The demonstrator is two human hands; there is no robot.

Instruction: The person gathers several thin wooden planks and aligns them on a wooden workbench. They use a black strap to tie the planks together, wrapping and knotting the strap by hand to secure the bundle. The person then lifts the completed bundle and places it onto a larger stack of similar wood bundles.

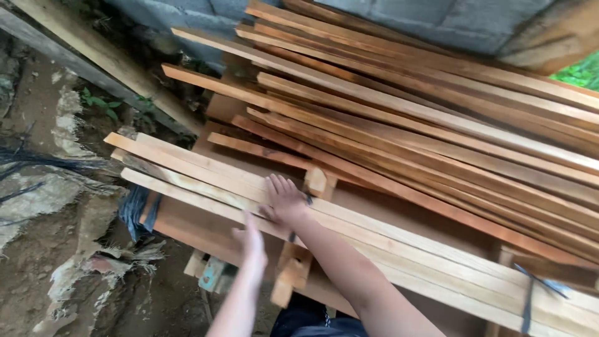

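Nearest the camera, two bare forearms rise from the bottom edge of the view. The left hand (251, 240) hangs edge-on in the air just off the near side of the pale, long, flat wooden planks (206, 181), its fingers straight and held together, closed on nothing. The right hand (284, 198) lies palm-down on top of those planks, fingers spread wide and flat, gripping nothing.

The pale planks run with their long axis from the upper left down to the lower right, and their cut ends point toward the upper left, out over the muddy ground (43, 249). The right fingertips point up and away across the plank width, so the boards pass crosswise under the palm. A small pale wooden block (319, 181) stands just beyond those fingertips.

Behind, a stack of reddish-brown long wooden slats (424, 131) lies on the same slant, crowding the far side and leaning toward a grey block wall (449, 19). The open room lies to the left, past the plank ends. A short wooden offcut (290, 274) sits below the near edge, between the two arms.
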